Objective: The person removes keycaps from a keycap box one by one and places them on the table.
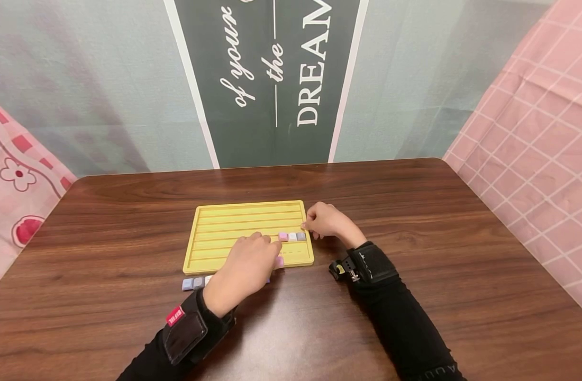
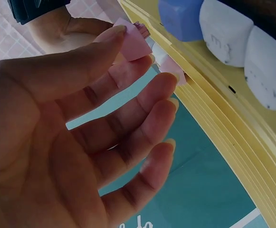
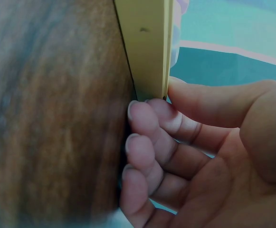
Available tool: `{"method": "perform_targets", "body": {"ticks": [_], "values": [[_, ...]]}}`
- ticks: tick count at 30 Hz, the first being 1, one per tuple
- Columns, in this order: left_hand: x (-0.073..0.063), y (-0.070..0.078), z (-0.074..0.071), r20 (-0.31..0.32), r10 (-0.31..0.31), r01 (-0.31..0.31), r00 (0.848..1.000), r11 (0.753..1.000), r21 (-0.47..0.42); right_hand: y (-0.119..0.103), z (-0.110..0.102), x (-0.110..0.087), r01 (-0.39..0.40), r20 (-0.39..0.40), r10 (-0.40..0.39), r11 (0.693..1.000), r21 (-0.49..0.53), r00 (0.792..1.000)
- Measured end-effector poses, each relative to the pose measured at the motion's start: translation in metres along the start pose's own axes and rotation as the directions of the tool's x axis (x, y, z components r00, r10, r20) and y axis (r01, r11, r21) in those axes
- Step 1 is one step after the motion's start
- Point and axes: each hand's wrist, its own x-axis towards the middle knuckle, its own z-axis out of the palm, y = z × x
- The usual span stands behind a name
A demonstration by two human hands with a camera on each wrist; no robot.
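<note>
My left hand [image 1: 248,264] hovers over the front part of a yellow ridged tray [image 1: 219,211], pinching a pink keycap [image 2: 137,43] between thumb and index finger. Its other fingers are spread and loosely bent. At the tray's right edge, my right hand [image 1: 325,219] grips the rim, thumb on top and fingers curled against the outer side [image 3: 145,47]. Inside one slot, toward the right end, sit a pink keycap [image 1: 283,237], a white keycap [image 1: 292,237] and a grey keycap [image 1: 301,236] side by side.
Along the tray's front edge lies a row of keycaps, with a blue keycap [image 1: 188,284] and a grey keycap [image 1: 198,283] at its left end; my left hand hides part of it. The brown wooden table [image 1: 415,211] extends around the tray, with a printed curtain [image 1: 272,137] behind.
</note>
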Motion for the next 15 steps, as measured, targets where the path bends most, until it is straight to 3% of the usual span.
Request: {"method": "perform_targets", "body": {"ticks": [8, 15], "values": [[-0.0058, 0.0004, 0.002, -0.019, 0.012, -0.012, 1.0, 1.0, -0.003, 0.0004, -0.0001, 0.0011, -0.005, 0.003, 0.005, 1.0, -0.002, 1.0], [-0.008, 0.0008, 0.0044, 0.008, 0.006, -0.006, 1.0, 1.0, 0.008, 0.0004, -0.0003, 0.0007, 0.001, 0.002, -0.001, 1.0, -0.005, 1.0]]}}
